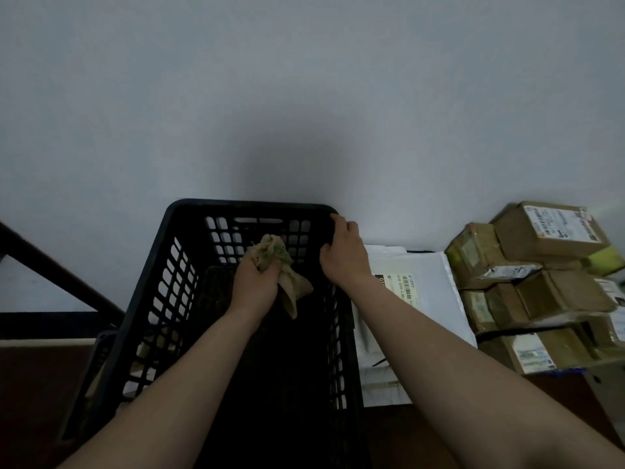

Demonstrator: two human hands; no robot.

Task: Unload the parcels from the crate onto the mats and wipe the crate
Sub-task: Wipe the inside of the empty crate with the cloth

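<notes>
A black slatted plastic crate (pixel 162 292) stands in front of me, and its dark inside shows no parcels. My left hand (pixel 255 282) is inside the crate near the far wall and grips a crumpled beige-green cloth (pixel 280 265), one end hanging down. My right hand (pixel 345 252) grips the crate's far right rim. To the right of the crate lie white mailer bags (pixel 422 286) and a pile of brown cardboard parcels (pixel 541 275) on the floor; the mats under them are barely visible.
A pale wall (pixel 304 96) rises right behind the crate. A dark slanted bar (pixel 57 269) runs at the left, above a dark floor edge. Brown floor (pixel 33 384) shows at lower left.
</notes>
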